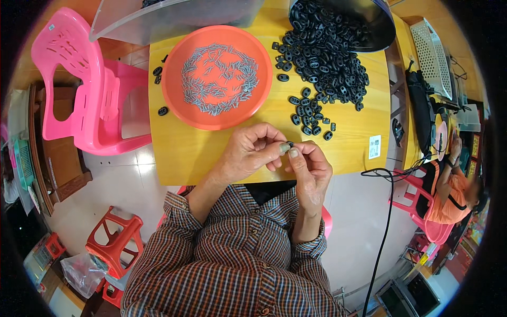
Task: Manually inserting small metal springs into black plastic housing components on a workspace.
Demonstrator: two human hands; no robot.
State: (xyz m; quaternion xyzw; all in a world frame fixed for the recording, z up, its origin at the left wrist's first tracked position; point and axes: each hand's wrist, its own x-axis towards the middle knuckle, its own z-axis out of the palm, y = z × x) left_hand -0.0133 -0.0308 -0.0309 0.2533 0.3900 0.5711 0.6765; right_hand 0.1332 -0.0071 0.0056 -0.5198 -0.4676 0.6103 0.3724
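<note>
Over the front of the yellow table, my left hand [252,151] and my right hand [310,171] meet fingertip to fingertip. Both are closed in a pinch round a small black plastic piece [290,143], mostly covered by the fingers. It resembles the loose oval two-hole pieces, like cord locks, in the group [306,112] just beyond my right hand. Past my left hand lies a round orange-red tray [222,124], holding many thin grey metal bits, perhaps springs or pins [224,107], too small to make out.
A tipped dark tub [383,24] spills a heap of black pieces [327,63] on the yellow table [211,150]. A clear plastic bin [174,24] stands behind the tray. Pink chair [84,95] at left; red stool [116,240] lower left; hanging cable [388,227] and another person [451,195] at right.
</note>
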